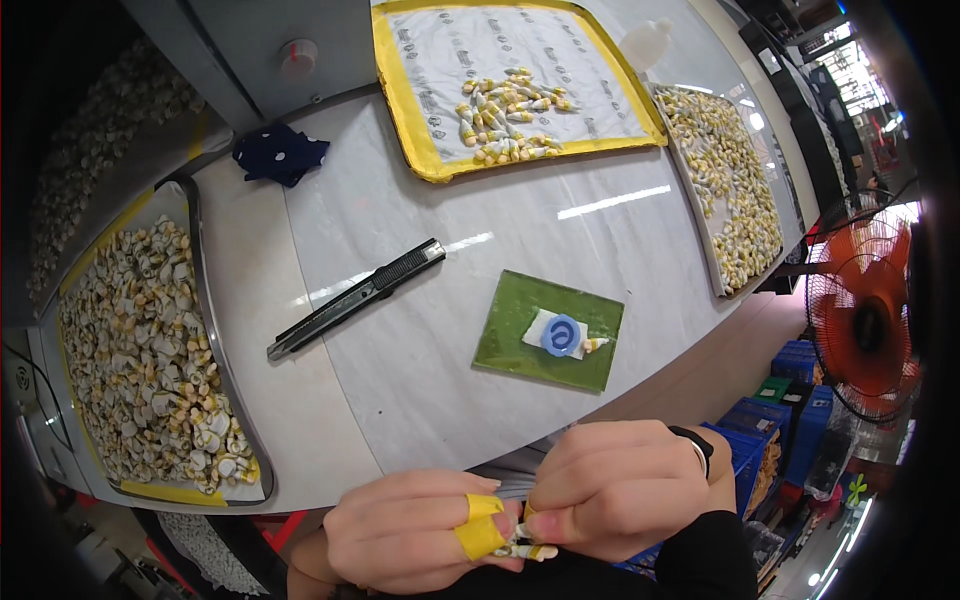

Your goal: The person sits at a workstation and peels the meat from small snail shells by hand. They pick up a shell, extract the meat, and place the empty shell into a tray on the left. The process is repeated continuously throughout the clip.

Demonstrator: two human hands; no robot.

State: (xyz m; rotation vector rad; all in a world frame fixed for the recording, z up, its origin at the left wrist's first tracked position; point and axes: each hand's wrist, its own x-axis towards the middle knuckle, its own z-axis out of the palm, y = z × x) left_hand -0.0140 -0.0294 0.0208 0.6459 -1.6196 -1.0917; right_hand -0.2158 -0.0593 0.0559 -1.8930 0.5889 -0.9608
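My left hand [405, 530], with yellow tape wrapped round its fingers, is closed at the table's front edge. My right hand [620, 490], a dark band at its wrist, is closed beside it. Between their fingertips are small white pieces with yellow-orange ends [528, 550], partly hidden by the fingers. Beyond the hands lies a green rectangular mat [500, 345]. On the mat are a white pad, a round blue cap-like piece [563, 335] and one small white-and-orange piece [595, 345]. A black utility knife [355, 298] lies to the left of the mat.
A yellow-rimmed tray [408, 130] at the back holds a small heap of similar pieces. Fuller trays stand at left [205, 300] and right [700, 210]. A dark dotted cloth [280, 155] lies by a grey box [275, 45]. An orange fan [865, 310] and blue crates [745, 430] are at right.
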